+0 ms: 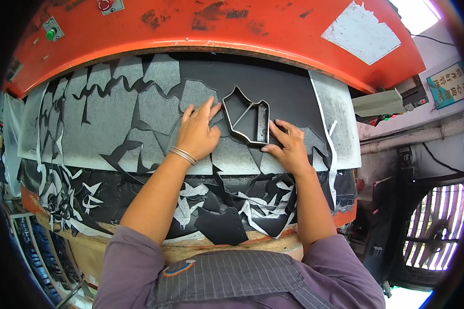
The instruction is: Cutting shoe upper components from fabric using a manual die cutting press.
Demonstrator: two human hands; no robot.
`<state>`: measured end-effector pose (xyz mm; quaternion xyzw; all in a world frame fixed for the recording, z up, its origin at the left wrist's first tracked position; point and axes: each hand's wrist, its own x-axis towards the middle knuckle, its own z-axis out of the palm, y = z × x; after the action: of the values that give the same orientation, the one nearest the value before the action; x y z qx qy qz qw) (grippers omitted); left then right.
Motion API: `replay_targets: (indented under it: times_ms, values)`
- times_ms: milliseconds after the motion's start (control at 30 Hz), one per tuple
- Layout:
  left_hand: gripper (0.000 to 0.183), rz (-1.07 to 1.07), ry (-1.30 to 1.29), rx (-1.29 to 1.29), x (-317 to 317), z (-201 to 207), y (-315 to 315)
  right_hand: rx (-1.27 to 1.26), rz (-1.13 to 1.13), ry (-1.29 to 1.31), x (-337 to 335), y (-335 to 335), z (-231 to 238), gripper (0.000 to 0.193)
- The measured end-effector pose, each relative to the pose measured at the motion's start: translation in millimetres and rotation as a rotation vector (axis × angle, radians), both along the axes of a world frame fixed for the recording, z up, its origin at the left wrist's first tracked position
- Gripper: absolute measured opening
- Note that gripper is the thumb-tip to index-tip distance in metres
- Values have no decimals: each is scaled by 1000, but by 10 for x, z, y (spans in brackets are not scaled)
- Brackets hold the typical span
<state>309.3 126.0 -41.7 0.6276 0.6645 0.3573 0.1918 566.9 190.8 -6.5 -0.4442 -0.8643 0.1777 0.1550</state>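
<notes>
A steel cutting die (pixel 263 122) with an angular outline and a slanted inner bar stands on a dark sheet (pixel 290 85). My right hand (pixel 290 147) grips the die's right wall, its thumb near the lower right corner and its fingers higher up the side. Left of the die, my left hand (pixel 198 133) lies with fingers spread over the sheet's cut area, touching grey cut-out shapes. Around it are thin black scrap strips and grey gaps where pieces have been cut. A loose black cut piece (pixel 221 226) rests near the table's front edge.
An orange-red machine beam (pixel 175 26) spans the far side, with a green button (pixel 50 34) at its left. White and black scraps (pixel 263 203) are piled along the front of a pale cutting board (pixel 340 123). A fan (pixel 438 229) stands at the right.
</notes>
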Motion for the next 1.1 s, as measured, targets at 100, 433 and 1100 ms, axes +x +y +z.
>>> replay_targets:
  times_ms: [100,433,1100]
  values:
    - [67,-4,-22,-19,15,35,28,33,28,-10,25,60,-2,61]
    - [67,12,-52,-85,24,82,63,65,81,-41,53,142,1,64]
    - [34,1007,10,634,-3324,1407,-1874,430,115,326,-1611,-683,1771,35]
